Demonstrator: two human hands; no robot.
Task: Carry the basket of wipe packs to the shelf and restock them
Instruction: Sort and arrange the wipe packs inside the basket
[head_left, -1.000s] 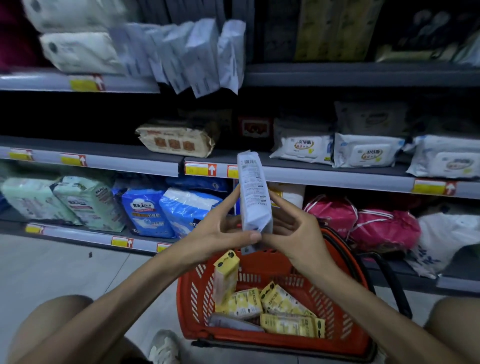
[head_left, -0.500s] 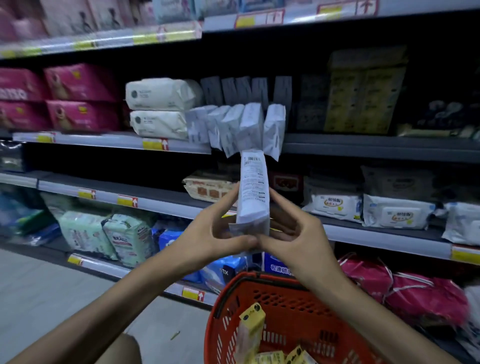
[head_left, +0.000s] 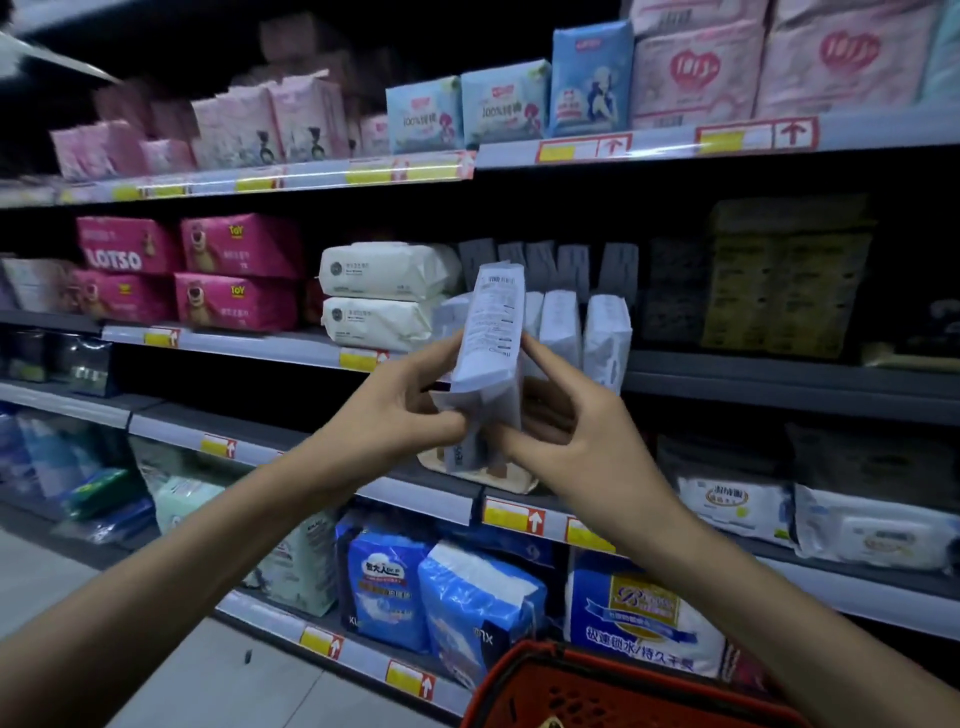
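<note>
Only the rim of your red plastic basket (head_left: 613, 686) shows, cut off at the bottom edge. Your left grip (head_left: 395, 415) and right grip (head_left: 576, 436) both pinch the lower end of the white printed wipe pack (head_left: 491, 332), nearly upright before the matching packs (head_left: 605, 338) on the grey shelf (head_left: 753, 382).
</note>
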